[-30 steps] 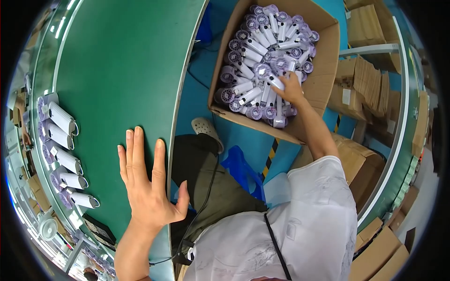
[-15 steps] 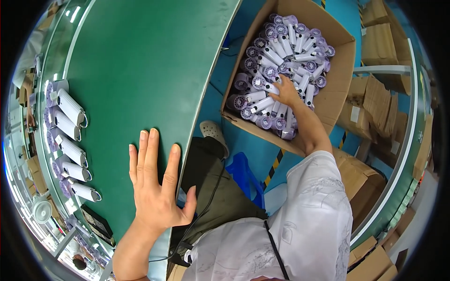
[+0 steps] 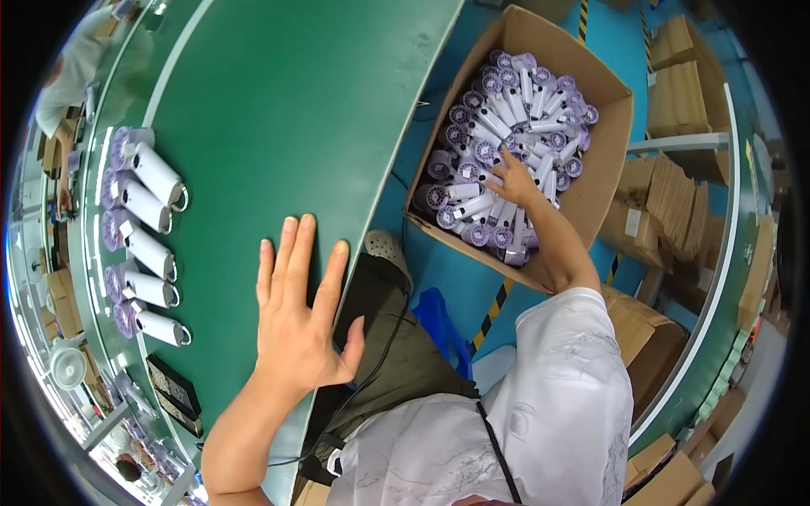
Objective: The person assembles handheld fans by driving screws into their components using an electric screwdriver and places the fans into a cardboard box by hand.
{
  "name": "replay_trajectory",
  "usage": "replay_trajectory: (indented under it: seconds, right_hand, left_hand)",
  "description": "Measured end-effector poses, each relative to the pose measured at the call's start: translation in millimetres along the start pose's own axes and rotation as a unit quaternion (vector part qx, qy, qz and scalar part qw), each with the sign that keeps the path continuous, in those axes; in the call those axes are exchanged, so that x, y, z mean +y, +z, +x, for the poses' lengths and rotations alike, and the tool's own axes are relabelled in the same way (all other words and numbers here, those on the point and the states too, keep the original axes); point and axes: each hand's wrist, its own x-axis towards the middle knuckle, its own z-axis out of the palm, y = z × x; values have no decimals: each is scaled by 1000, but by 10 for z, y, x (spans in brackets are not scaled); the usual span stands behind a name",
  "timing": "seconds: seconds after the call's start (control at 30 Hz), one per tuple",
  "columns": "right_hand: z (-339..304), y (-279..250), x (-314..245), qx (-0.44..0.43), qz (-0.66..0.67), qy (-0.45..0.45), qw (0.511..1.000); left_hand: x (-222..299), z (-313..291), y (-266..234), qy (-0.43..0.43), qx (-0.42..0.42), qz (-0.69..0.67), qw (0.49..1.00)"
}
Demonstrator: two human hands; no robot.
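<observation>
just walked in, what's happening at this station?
A person in a white top leans over a cardboard box on the blue floor, right hand down among a heap of small white-and-purple handheld fans; whether it has gripped one cannot be told. The left hand lies flat, fingers spread, on the green conveyor belt. Five similar fans lie in a row on the belt's far side.

left hand (image 3: 299,325): lying flat, fingers spread, on green belt (image 3: 278,110)
right hand (image 3: 513,179): reaching among purple-white fans (image 3: 498,169) in cardboard box (image 3: 607,160)
</observation>
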Motion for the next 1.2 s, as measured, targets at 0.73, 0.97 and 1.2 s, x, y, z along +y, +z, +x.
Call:
replay_trajectory:
  seconds: [0.73,0.97,1.2]
  right_hand:
    - [2090,-2654,-5642,51,54,-170,983]
    - [2417,-2306,-6238,69,9,-140,988]
    - [2327,-2631,-5509,74,105,-112,985]
  left_hand:
    - [-103,-269,242,66,116,-52,990]
    - [-252,-332,253,3,20,-108,994]
    - [-146,-121,226,80,78,-53,992]
